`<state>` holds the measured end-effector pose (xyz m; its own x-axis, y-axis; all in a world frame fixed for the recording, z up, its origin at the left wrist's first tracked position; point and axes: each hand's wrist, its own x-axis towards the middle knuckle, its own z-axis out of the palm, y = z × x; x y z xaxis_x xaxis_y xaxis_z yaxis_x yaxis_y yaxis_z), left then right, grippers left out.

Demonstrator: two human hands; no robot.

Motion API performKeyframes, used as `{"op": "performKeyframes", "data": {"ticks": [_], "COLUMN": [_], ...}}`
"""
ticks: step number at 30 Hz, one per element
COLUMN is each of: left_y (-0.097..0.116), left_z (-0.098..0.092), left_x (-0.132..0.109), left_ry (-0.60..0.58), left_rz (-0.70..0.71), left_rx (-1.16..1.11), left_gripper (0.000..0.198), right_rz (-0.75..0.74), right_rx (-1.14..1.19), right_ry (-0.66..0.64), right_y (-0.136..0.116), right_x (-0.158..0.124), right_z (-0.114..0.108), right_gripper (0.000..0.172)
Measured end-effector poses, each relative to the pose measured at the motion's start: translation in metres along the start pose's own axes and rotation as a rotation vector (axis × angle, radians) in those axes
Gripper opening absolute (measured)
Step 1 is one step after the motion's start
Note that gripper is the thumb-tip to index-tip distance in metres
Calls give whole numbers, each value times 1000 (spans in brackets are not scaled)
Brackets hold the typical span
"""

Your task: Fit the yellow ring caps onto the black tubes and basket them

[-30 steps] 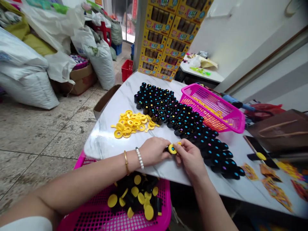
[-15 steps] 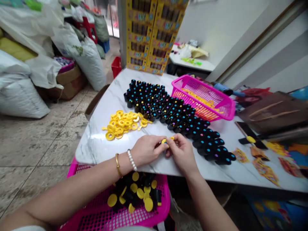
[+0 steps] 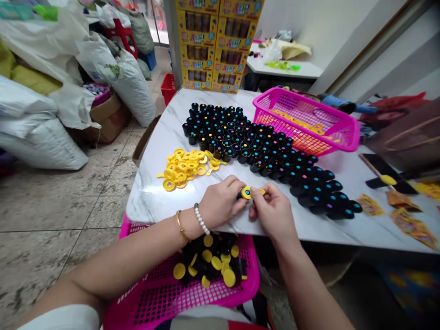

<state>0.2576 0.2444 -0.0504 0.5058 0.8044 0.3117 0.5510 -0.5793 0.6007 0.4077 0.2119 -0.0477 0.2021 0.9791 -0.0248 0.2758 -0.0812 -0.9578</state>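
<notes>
"Yellow ring [image 3: 244, 194] round the end of a black cylinder [image 3: 239, 195]: is that the piece being worked?"

"Yes, over the near part of the table [image 3: 147, 201]. The left hand [image 3: 220, 201] grips the cylinder; the right hand [image 3: 275, 211] pinches the ring's tab side. Whether it's fully seated, I can't tell."

"What looks done?"

"Yellow-ended black pieces [image 3: 229, 277] lie heaped in the lower pink basket [image 3: 255, 275], below the table edge. I'd judge those finished."

"And left?"

"Plenty, I'd say. Close-packed dotted cylinders [image 3: 244, 155] spread across the table, with no rings that I can make out. Loose rings [image 3: 182, 166] lie piled left of them, and more yellow parts [image 3: 302, 122] sit in the upper pink basket [image 3: 353, 135]."
</notes>
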Motion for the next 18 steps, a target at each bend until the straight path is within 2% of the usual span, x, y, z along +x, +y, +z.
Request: {"op": "performKeyframes", "data": {"ticks": [5, 10, 13, 16, 18], "left_y": [-8, -8, -4, -2, -1], "left_z": [-15, -24, -24, -23, -22], "left_x": [10, 18, 26, 29, 25], "left_ry": [-146, -341, -449, -462, -432], "left_rz": [-49, -324, -442, -462, -432], "left_rx": [-237, -595, -637, -620, -582], "left_gripper": [23, 35, 39, 38, 41], "right_rz": [-1, 16, 45, 64, 56], "right_rx": [-28, 22, 103, 144, 135], "right_ry": [-1, -64, -87, -94, -88], "right_y": [-2, -4, -3, -2, -1], "right_x": [-3, -3, 0, 2, 1], "right_z": [0, 0, 0, 0, 1], "right_gripper": [29, 29, 29, 29, 29]}}
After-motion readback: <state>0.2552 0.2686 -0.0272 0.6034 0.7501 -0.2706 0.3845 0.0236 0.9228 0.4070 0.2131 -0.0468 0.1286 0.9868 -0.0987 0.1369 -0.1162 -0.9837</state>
